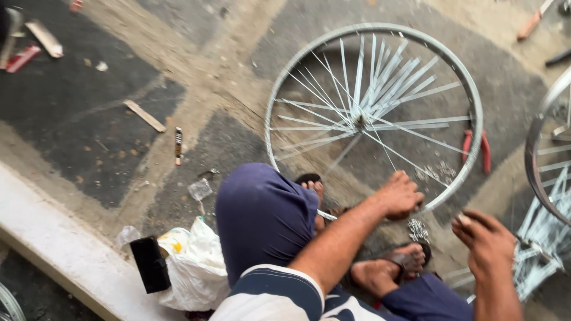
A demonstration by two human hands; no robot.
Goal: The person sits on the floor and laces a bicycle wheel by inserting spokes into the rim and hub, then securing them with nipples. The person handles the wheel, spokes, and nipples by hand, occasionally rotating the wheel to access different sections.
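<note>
Left hand (399, 195) closed on near edge of wheel rim (470, 95); right hand (485, 238) loosely curled, pinching something small. Spokes (386, 77) fan loose from hub (359, 120), few reaching rim; most lacing looks left. Red-handled pliers (477, 148) lie under rim.

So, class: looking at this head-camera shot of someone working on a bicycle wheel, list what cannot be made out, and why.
- Left hand on the wheel rim: its fingertips curl out of sight, so anything pinched is hidden.
- Right hand: blurred; something small at the fingertips, too small to identify.
- Small metal bits on the floor: too small to tell.
- Second wheel: cut off by the right edge.
- Red-handled pliers: jaws hidden behind the rim.
</note>
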